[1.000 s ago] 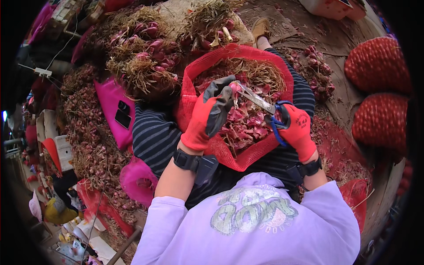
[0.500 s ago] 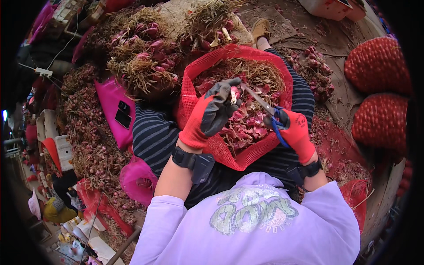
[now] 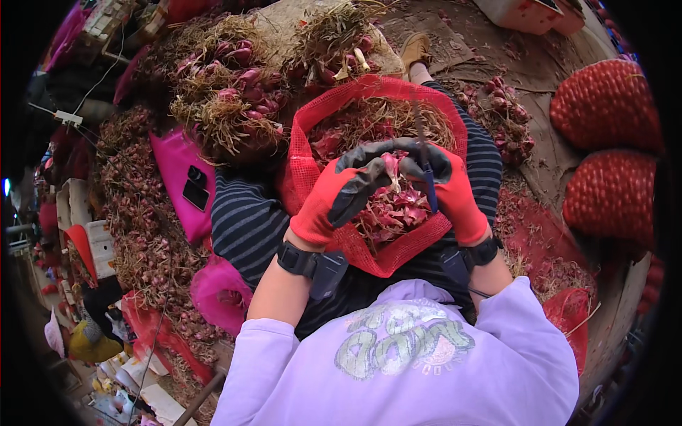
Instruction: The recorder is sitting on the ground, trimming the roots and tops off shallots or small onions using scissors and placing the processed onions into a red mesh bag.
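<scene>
My left hand [image 3: 348,186], in a red glove with a dark grey palm, is closed on a small pinkish-purple shallot [image 3: 391,167]. Gloved alike, my right hand [image 3: 449,183] meets it over the bag, its fingertips at the shallot's papery skin. That hand also keeps hold of scissors [image 3: 430,190] with blue handles; the blades point away from me and look blurred. Below both hands, a red mesh bag [image 3: 304,145] stands between my legs, its rim rolled outward. Inside lie loose purple skins [image 3: 398,211] and dry roots [image 3: 419,117].
Bundles of shallots with dry stalks [image 3: 234,89] lie at the far left, and a long heap [image 3: 135,206] runs down the left. A phone [image 3: 196,194] rests on pink plastic. Two full red net sacks [image 3: 607,106] stand at right. Another person [image 3: 92,341] is at the lower left.
My right hand has come left and up to the shallot, and the scissors have turned from pointing left to pointing away. My left hand still holds the shallot.
</scene>
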Action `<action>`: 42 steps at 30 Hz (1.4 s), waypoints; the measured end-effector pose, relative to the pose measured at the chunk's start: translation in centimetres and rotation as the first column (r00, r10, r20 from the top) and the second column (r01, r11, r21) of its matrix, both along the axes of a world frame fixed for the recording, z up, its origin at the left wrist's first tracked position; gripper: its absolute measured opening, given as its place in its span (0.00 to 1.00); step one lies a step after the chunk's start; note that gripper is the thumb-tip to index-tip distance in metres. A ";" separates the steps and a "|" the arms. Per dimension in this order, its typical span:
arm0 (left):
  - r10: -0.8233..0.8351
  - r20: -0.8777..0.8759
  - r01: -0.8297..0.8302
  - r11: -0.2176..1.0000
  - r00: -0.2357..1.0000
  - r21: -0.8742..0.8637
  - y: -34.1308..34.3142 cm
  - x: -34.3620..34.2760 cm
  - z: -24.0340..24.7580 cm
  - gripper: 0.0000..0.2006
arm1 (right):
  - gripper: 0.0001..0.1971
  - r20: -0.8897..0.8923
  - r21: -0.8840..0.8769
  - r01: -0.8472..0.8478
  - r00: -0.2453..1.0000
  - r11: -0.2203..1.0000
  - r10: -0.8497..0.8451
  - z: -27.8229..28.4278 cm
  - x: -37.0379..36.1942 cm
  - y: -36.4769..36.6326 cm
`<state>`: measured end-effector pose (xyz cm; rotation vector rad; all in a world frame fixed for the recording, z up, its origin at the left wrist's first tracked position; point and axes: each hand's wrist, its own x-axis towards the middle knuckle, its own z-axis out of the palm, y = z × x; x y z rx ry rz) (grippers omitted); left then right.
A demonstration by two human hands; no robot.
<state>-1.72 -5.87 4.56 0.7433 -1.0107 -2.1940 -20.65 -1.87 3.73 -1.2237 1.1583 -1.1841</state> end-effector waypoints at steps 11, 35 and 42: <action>-0.083 0.044 0.084 0.996 0.996 -0.015 -0.2 -0.1 0.6 0.20 | 0.12 -0.710 -0.420 -0.231 0.686 0.877 -0.160 -0.1 -0.3 -0.6; 0.161 -0.023 -0.162 0.984 0.987 -0.079 -0.9 1.1 -2.0 0.19 | 0.21 -0.937 -0.205 -0.079 0.304 0.975 -0.173 -0.7 -4.5 3.7; 0.145 0.040 -0.141 0.986 0.989 -0.087 -0.7 0.7 -1.1 0.19 | 0.19 -0.926 -0.208 -0.115 0.344 0.971 -0.157 -1.0 -5.3 3.7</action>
